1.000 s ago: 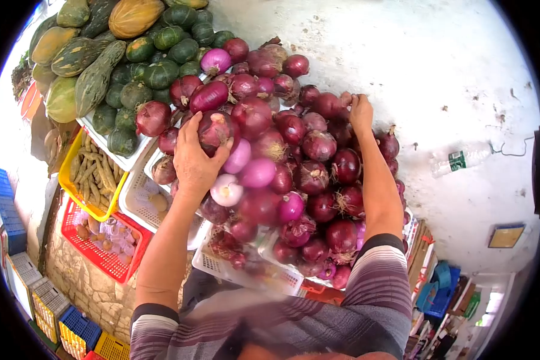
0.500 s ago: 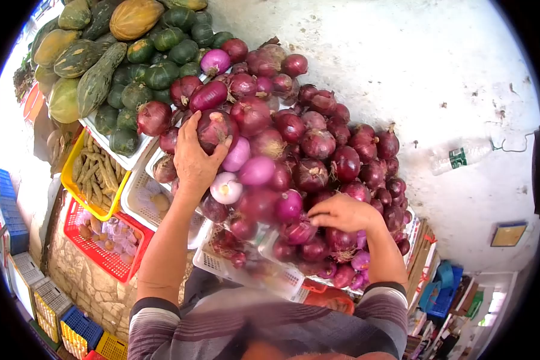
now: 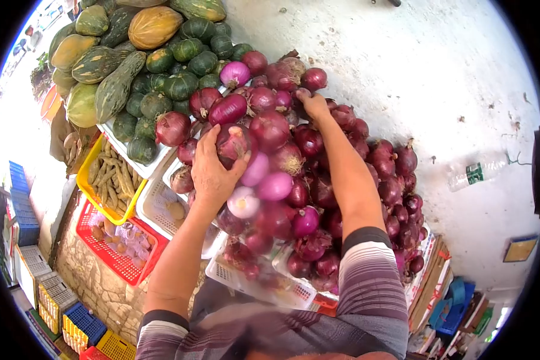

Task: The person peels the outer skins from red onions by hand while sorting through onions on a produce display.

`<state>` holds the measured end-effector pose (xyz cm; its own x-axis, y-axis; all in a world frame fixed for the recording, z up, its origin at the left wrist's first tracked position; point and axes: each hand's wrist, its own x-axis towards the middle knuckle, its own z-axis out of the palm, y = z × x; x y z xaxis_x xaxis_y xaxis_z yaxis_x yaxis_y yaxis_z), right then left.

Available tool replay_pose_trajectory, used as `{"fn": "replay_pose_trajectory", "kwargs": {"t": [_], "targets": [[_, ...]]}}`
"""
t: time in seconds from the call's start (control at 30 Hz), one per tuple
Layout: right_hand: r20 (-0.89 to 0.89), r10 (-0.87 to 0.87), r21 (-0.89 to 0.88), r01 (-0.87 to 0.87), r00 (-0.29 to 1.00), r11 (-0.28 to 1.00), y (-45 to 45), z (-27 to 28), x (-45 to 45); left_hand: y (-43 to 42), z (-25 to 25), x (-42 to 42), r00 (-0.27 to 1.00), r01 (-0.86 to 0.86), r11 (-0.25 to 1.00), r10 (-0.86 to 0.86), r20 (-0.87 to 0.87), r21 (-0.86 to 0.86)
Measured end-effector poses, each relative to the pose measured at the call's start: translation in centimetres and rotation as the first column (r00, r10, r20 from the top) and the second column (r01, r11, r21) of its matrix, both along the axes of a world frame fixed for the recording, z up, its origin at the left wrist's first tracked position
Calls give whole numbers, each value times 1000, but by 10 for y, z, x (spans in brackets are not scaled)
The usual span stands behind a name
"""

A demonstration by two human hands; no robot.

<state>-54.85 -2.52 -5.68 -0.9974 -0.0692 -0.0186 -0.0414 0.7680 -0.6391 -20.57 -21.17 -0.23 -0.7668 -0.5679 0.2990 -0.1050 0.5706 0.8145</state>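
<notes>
A large heap of red onions (image 3: 270, 129) lies before me, some with dry skins and a few peeled to glossy purple. My left hand (image 3: 216, 171) is curled round a big dark red onion (image 3: 234, 144) at the heap's left side, thumb and fingers on opposite sides. Just below that thumb are smooth purple onions (image 3: 274, 186) and a pale-ended onion (image 3: 243, 202). At the far side of the heap, beside the wall, my right hand (image 3: 313, 105) has its fingers bent down among the onions. What lies under those fingers is hidden.
Green and orange pumpkins (image 3: 156, 27) are piled at the upper left. Left of the heap stand a yellow basket (image 3: 121, 217) of long roots, a red basket (image 3: 135, 277) and white baskets (image 3: 222, 271). A white wall (image 3: 438, 78) borders the right, with a plastic bottle (image 3: 477, 173) hanging there.
My right hand has moved from the near right part of the heap to its far edge by the wall. The left hand stays on the same onion. The view has shifted slightly.
</notes>
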Motion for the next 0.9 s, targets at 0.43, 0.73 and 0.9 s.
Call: {"fn": "replay_pose_trajectory", "kwargs": {"t": [0.43,0.73,0.9], "targets": [[-212,311,68,-303,927,951,51,72,60,-3,-1,0,1000,16,1000,-16,24,20],[155,383,-4,-387,911,922,116,136,109,-3,-5,0,1000,23,999,-23,-2,22],[-1,438,106,-436,899,894,69,128,71,-2,-5,-1,1000,5,1000,-5,-11,8]]}}
